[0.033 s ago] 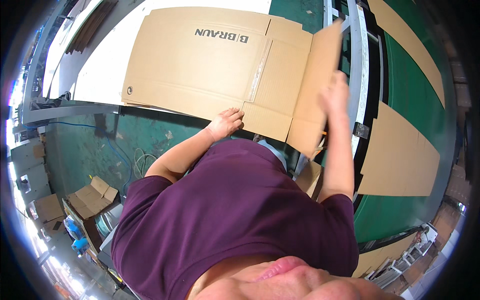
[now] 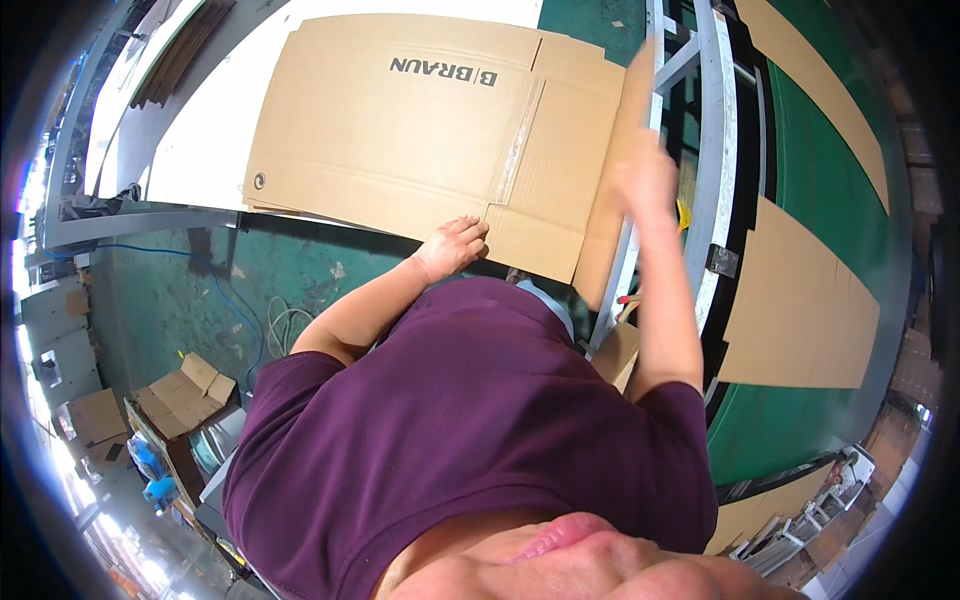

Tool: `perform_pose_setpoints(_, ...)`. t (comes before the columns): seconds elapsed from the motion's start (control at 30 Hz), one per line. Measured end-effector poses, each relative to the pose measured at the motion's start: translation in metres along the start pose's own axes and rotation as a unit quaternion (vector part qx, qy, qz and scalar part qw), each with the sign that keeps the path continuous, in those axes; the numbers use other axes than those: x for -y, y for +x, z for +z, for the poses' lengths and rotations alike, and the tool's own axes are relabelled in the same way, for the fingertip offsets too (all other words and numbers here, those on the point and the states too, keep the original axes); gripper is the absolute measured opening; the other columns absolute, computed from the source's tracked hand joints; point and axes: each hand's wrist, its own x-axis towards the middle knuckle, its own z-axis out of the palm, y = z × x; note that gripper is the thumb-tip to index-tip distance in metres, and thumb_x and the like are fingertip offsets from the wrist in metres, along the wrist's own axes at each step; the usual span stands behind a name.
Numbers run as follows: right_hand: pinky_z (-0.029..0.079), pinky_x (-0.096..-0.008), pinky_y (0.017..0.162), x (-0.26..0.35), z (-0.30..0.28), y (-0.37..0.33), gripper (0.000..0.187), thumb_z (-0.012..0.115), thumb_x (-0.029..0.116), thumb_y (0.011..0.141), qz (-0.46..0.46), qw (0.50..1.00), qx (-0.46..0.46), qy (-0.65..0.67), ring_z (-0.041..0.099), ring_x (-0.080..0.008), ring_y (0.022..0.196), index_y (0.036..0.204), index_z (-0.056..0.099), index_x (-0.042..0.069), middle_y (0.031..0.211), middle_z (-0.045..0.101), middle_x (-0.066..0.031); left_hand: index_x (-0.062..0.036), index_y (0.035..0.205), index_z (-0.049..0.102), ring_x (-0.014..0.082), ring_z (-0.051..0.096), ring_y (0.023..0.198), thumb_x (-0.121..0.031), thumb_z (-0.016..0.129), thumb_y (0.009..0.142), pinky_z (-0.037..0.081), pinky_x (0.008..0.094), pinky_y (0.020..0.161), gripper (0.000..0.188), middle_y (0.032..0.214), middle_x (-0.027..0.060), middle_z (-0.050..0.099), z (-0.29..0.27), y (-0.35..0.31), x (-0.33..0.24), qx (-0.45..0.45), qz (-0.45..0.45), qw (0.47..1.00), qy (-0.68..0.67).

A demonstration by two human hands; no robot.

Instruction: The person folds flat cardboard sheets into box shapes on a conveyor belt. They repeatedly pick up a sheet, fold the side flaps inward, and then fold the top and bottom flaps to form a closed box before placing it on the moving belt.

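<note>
In front of me a flattened brown cardboard box with dark print lies on a white-topped table. Its right-hand flap stands up steeply, seen nearly edge-on. My left hand rests on the box's near edge, fingers laid over the top and the thumb out of sight. Against the outer side of the flap is my right hand, blurred by motion, so its fingers cannot be made out.
A metal frame runs along the right. Beyond it, a green conveyor belt carries cardboard sheets. Brown sheets are stacked far left. An open carton and blue hose are at lower left.
My right hand has moved left, and the flap has swung left with it, now steeper. The sheet on the belt has shifted slightly away from me. My left hand stays put.
</note>
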Motion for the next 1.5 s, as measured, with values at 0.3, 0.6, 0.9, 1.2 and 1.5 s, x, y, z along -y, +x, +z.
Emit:
perform_pose_setpoints(0.3,0.055,-0.0445,0.049,0.095,0.202,0.018,0.041,0.051,0.017,0.086,-0.067,0.903,0.163,-0.391,0.067,-0.0427,0.085,0.120,0.050,-0.006,0.113,0.054,-0.0408,-0.0073,0.091,0.060,0.0248,0.054,0.113,-0.020,0.065,0.075,0.046,0.0374,0.095,0.021,0.118,0.0082,0.058,-0.006,0.000,0.011,0.014,0.008,1.000,-0.005)
perform_pose_setpoints(0.6,0.042,-0.0481,0.097,0.070,0.196,-0.028,0.047,0.057,0.022,0.082,-0.111,0.952,0.052,-0.281,0.049,-0.0415,0.119,0.122,0.052,-0.003,0.133,0.044,-0.0322,-0.0086,0.096,0.059,0.0270,0.056,0.105,-0.025,0.074,0.065,0.044,0.0406,0.089,0.038,0.117,0.0086,0.058,-0.004,0.002,0.024,-0.011,-0.012,0.992,-0.126)
perform_pose_setpoints(0.9,0.022,-0.0468,0.115,0.047,0.155,-0.132,0.050,0.074,0.017,0.067,-0.343,0.913,0.158,0.155,0.036,-0.0338,0.132,0.111,0.057,-0.002,0.129,0.048,-0.0180,-0.0076,0.124,0.044,0.0330,0.032,0.133,-0.033,0.081,0.052,0.019,0.0534,0.113,0.085,0.134,0.0134,0.042,0.006,0.002,0.033,-0.051,-0.123,0.983,-0.122)
perform_pose_setpoints(1.2,0.026,-0.0422,0.113,0.022,0.172,-0.135,0.030,0.064,0.009,0.069,-0.356,0.914,0.177,0.088,0.045,-0.0290,0.122,0.097,0.062,-0.001,0.112,0.056,-0.0150,-0.0059,0.126,0.050,0.0337,0.035,0.132,-0.046,0.077,0.056,0.020,0.0541,0.113,0.086,0.135,0.0138,0.045,0.007,0.003,0.033,0.004,-0.143,0.985,-0.092)
perform_pose_setpoints(1.5,0.032,-0.0479,0.107,0.013,0.177,-0.023,0.031,0.068,0.029,0.078,-0.437,0.892,0.042,0.105,0.047,-0.0329,0.118,0.096,0.061,0.004,0.109,0.056,-0.0125,-0.0049,0.126,0.050,0.0339,0.033,0.133,-0.045,0.080,0.053,0.017,0.0533,0.113,0.089,0.135,0.0136,0.044,0.002,0.007,0.031,0.021,-0.156,0.984,-0.085)
